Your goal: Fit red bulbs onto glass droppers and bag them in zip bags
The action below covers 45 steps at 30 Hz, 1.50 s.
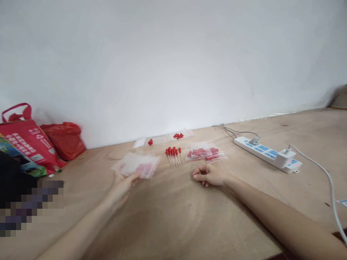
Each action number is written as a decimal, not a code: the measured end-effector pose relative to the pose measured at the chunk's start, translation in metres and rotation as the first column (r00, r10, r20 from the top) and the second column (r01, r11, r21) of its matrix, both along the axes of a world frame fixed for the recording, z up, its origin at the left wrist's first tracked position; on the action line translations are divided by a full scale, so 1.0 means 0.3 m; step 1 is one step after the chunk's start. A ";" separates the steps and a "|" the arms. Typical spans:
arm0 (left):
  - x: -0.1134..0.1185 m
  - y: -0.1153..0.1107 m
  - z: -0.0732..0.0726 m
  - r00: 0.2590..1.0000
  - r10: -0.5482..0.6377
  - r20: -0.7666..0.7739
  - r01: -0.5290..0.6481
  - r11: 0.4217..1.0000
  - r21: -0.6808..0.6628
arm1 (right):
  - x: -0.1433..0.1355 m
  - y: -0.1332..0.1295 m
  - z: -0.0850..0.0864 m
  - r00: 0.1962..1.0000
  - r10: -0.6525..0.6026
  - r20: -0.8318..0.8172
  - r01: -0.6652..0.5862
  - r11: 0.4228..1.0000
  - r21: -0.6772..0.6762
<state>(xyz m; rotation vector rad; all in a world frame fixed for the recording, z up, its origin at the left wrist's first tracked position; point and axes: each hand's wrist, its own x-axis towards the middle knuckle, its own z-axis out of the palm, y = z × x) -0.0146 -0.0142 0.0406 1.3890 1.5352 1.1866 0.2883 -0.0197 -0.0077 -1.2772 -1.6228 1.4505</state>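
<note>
My left hand is blurred, its thumb pressed over a translucent plastic bag held above the table. Reddish shapes show through the bag; whether it is one bag or several stacked, I cannot tell. My right hand rests on the table with its fingers curled in and nothing visible in them. Between the hands, a little farther back, lies a row of thin pale sticks with red heads. Just beyond my right hand are clear bags with red pieces inside.
Near the wall lie flat bags with small red pieces on or in them. A white power strip with a plugged-in adapter and cables is at right. At left stand a printed red bag and a red plastic bag.
</note>
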 end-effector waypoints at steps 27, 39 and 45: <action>0.181 -0.232 -0.123 0.239 -0.398 -0.886 0.569 0.797 -0.204 | -0.038 0.090 0.031 0.984 -0.173 0.030 0.154 0.931 0.330; 0.145 -0.171 -0.128 0.430 -0.178 -0.885 0.598 0.790 0.132 | -0.213 0.203 0.049 0.816 -0.407 0.412 0.143 0.831 0.537; 0.130 -0.130 -0.167 0.506 -0.235 -0.830 0.648 0.739 0.187 | -0.213 0.203 0.036 0.752 -0.434 0.496 0.148 0.845 0.515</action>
